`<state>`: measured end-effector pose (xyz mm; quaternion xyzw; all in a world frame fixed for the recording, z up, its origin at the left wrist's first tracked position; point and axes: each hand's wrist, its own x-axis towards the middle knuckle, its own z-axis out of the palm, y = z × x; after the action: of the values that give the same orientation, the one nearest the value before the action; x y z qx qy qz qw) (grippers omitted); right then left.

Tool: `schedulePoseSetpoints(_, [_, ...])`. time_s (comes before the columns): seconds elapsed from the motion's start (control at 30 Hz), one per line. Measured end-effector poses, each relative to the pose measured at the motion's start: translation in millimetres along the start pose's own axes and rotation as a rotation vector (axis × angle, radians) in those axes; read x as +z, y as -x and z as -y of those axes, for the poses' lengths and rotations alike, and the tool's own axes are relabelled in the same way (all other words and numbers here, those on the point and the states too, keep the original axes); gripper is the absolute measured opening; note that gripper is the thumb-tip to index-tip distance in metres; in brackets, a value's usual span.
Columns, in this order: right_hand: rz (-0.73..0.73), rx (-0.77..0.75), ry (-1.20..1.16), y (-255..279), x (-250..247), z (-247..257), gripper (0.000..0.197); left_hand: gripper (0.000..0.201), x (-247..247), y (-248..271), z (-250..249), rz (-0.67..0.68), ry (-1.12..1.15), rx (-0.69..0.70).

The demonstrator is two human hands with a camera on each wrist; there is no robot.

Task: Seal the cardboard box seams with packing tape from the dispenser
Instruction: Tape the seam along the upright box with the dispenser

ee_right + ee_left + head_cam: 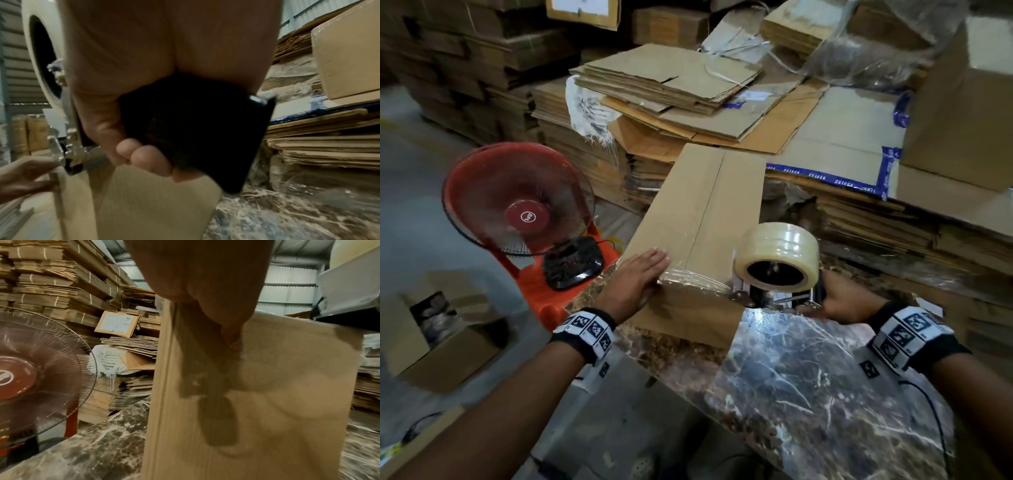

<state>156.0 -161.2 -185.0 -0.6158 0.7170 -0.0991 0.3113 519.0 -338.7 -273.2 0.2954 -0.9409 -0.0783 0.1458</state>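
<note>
A long brown cardboard box (698,219) lies on the marble-patterned table (808,377), its centre seam running away from me. My left hand (640,277) lies flat, fingers straight, on the near left corner of the box top (277,386), thumb (230,331) on the near face, pressing down clear tape. My right hand (842,301) grips the black handle (195,129) of the tape dispenser (774,294), its fingertips (144,155) curled round it. The clear tape roll (777,255) sits on top, the dispenser's mouth at the near right edge of the box, and a crinkled strip of tape (695,279) stretches between my hands.
A red fan (517,202) stands on an orange stool (541,294) to the left of the table. Stacks of flattened cartons (674,85) pile up behind the box. An assembled carton (962,113) stands far right. An open box (438,332) sits on the floor at left.
</note>
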Motion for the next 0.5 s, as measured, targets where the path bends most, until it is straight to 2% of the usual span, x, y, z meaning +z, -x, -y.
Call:
schedulePoseSetpoints(0.1, [-0.011, 0.001, -0.037, 10, 1, -2, 0.030, 0.071, -3, -1, 0, 0.013, -0.041, -0.020])
schedulePoseSetpoints(0.23, [-0.044, 0.018, -0.050, 15, 4, 4, 0.027, 0.078, -4, -9, -29, 0.086, -0.165, -0.052])
schedulePoseSetpoints(0.33, [-0.072, 0.039, -0.043, 18, 4, 8, 0.019, 0.085, -1, -31, -64, 0.128, -0.191, 0.072])
schedulePoseSetpoints(0.4, [-0.080, 0.066, -0.017, 19, 4, 9, 0.026, 0.090, 6, -50, -83, 0.162, -0.234, 0.149])
schedulePoseSetpoints(0.5, [-0.096, 0.075, 0.036, 19, 5, 7, 0.025, 0.093, 16, -65, -95, 0.211, -0.252, 0.167])
